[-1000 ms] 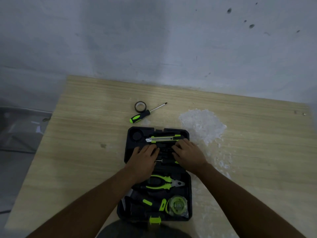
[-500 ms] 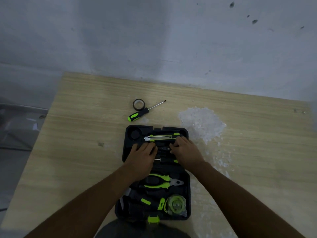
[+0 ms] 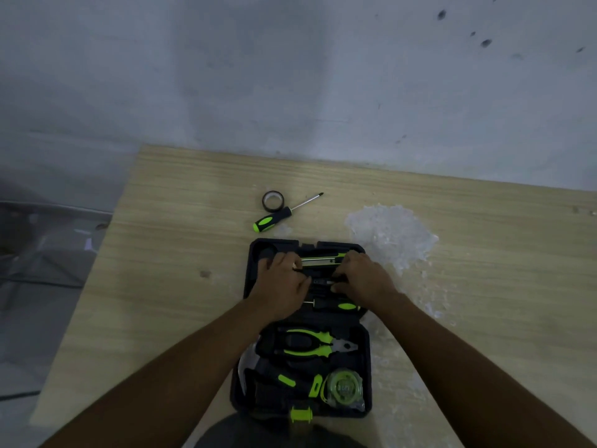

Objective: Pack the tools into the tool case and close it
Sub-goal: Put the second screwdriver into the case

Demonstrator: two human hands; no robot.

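Head view looks down on an open black tool case (image 3: 366, 367) lying on the wooden bench (image 3: 181, 253). Both hands sit in its far half: the left hand (image 3: 284, 287) and right hand (image 3: 365, 279) press fingers onto a utility knife (image 3: 318, 260) in its slot; whether either grip is clenched on it I cannot tell. Pliers (image 3: 311, 343) and a tape measure (image 3: 344, 388) lie in the near half. Beyond the case, a screwdriver (image 3: 274, 218) touches a tape roll (image 3: 273, 200).
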